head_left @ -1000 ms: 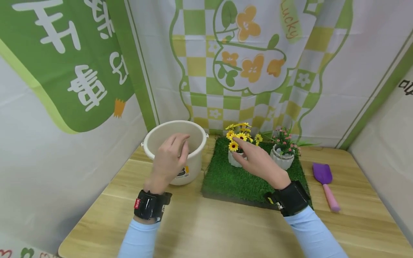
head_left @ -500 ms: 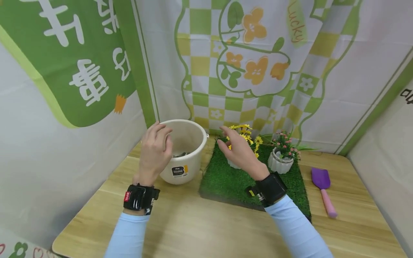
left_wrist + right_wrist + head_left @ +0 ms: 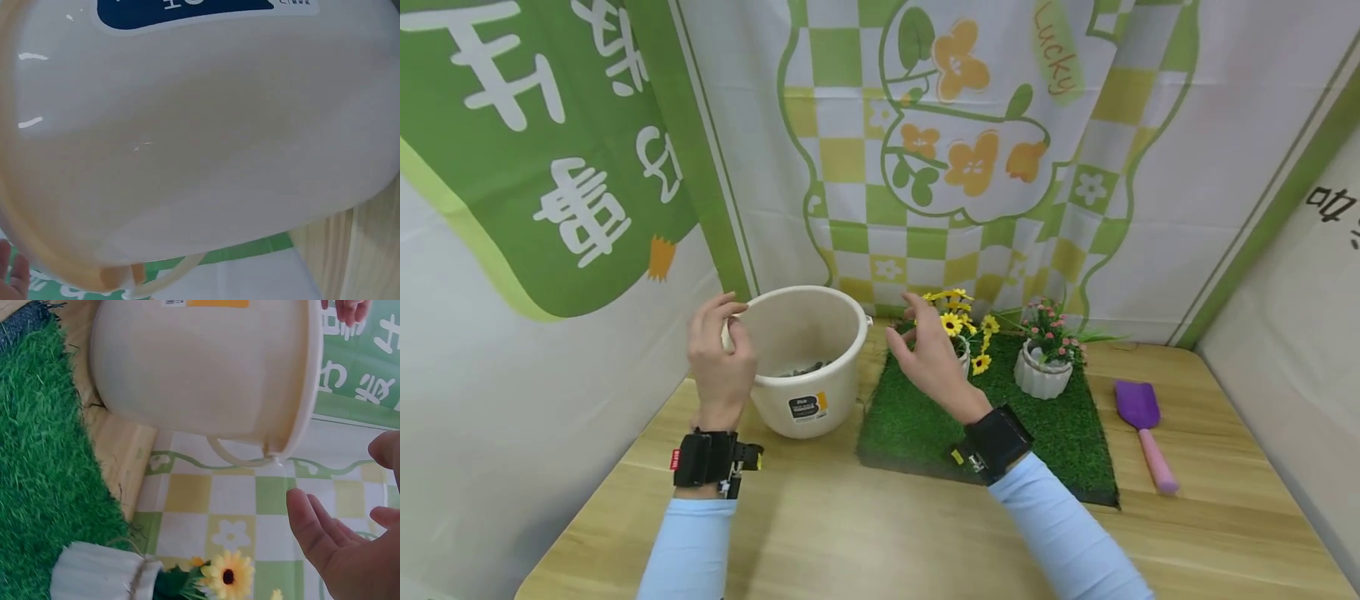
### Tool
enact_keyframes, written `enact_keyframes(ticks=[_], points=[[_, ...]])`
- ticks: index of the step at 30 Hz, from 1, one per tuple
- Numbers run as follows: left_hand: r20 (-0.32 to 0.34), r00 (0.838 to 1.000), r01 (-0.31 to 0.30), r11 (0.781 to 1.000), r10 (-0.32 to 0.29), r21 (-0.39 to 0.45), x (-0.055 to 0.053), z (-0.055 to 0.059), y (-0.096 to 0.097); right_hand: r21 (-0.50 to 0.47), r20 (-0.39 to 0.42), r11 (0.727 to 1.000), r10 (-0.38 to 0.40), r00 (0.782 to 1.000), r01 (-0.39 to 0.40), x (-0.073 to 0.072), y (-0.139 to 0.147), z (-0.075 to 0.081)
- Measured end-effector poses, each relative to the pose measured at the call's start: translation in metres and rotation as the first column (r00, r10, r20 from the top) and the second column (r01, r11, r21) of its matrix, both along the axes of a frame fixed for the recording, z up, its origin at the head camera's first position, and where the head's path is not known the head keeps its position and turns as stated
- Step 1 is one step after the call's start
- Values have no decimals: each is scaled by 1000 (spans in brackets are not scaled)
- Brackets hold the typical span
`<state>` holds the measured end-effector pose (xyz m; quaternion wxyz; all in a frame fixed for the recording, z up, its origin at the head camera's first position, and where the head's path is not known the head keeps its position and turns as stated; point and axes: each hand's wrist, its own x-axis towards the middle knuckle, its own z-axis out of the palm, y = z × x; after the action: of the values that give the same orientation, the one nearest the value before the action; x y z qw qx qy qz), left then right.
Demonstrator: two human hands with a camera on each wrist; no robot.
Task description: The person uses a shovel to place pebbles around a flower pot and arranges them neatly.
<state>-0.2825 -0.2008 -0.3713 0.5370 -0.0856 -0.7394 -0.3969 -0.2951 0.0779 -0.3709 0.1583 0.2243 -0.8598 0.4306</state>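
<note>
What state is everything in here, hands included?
White bucket: upright, uncovered, dark contents low inside
Yellow-flower pot: upright, planted
Pink-flower pot: upright, planted
Grass mat: lying flat
Purple scoop: lying down, unheld
Left hand: loosely bent near bucket rim
Right hand: raised, holding nothing

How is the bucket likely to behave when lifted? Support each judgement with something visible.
The bucket would likely be stiff: its rim forms an even curve. Its smooth, shiny wall may feel slippery. The loose-looking bits on its bottom could slide if it tilts.
</note>
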Motion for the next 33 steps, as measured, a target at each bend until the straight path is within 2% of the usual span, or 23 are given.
enact_keyframes(ticks=[3,6,9,11,12,14,17,19,21,26,28,30,33], points=[[-31,1000,0,999,1,40,-1,-2,-4,-8,21,1000,-1,1000,1,-3,-3,-4],[-25,1000,-12,998,14,58,-2,-4,-8,-42,75,999,7,997,-4,-5,-5,-6],[39,999,-19,997,15,81,-3,-6,-12,-104,150,994,4,989,12,-8,-8,-8],[126,992,-10,994,-4,108,-3,-8,-15,-161,208,986,4,978,30,-10,-10,-10],[184,983,-5,992,-18,127,-3,-8,-16,-189,241,981,10,971,37,-11,-11,-11],[308,950,2,987,-53,161,-3,-10,-19,-234,305,971,23,952,52,-12,-14,-13],[481,872,-4,979,-95,202,-4,-11,-22,-275,387,959,49,921,64,-14,-18,-15],[541,835,-15,980,-97,199,-6,-11,-25,-247,408,966,39,912,70,-16,-21,-17],[568,818,-24,983,-85,181,-7,-10,-27,-212,415,975,29,910,66,-17,-24,-19],[564,825,-33,995,-28,97,-14,-6,-33,-152,429,987,20,903,51,-19,-28,-19],[578,816,-23,997,-23,73,-16,-3,-36,-155,448,987,25,894,50,-19,-28,-19],[610,793,-13,999,-21,51,-19,1,-38,-169,466,984,35,884,50,-19,-29,-18],[675,738,-10,1000,3,6,-21,7,-41,-196,481,979,54,875,47,-20,-29,-17]])
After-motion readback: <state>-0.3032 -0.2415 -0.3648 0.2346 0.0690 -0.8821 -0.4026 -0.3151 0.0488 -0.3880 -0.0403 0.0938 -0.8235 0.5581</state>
